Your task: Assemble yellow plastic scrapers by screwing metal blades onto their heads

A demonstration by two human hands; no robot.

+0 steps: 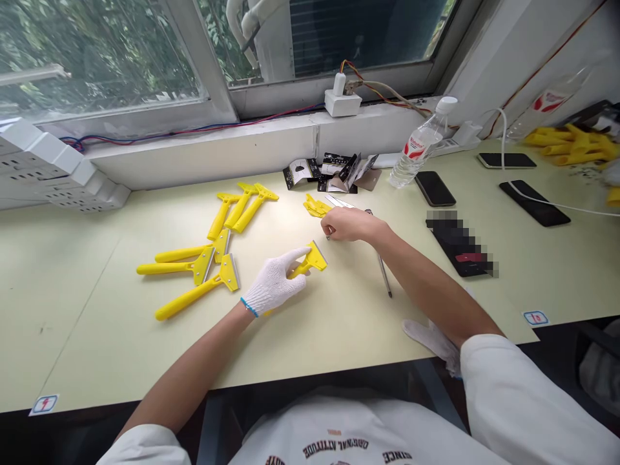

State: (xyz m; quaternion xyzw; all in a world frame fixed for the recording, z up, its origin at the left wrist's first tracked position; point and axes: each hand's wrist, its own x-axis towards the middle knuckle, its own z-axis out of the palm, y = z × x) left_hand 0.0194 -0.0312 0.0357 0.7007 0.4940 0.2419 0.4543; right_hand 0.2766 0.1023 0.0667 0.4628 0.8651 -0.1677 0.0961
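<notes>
My left hand (275, 281), in a white knitted glove with a blue cuff edge, is wrapped round the handle of a yellow scraper (316, 257), whose metal-edged head points up and to the right. My bare right hand (346, 225) is closed in a pinch just beyond that head. Something small and metallic shows at its fingertips, too small to name. Loose yellow plastic pieces (316, 206) lie behind my right hand, beside thin blades (338, 201). A screwdriver (385, 274) lies partly under my right forearm.
Several yellow scrapers (198, 297) lie at the left. Black packaging cards (334, 173) and a water bottle (416, 148) stand near the window ledge. Phones (434, 188) lie on the right. A white glove (431, 339) rests at the front edge of the table (121, 349).
</notes>
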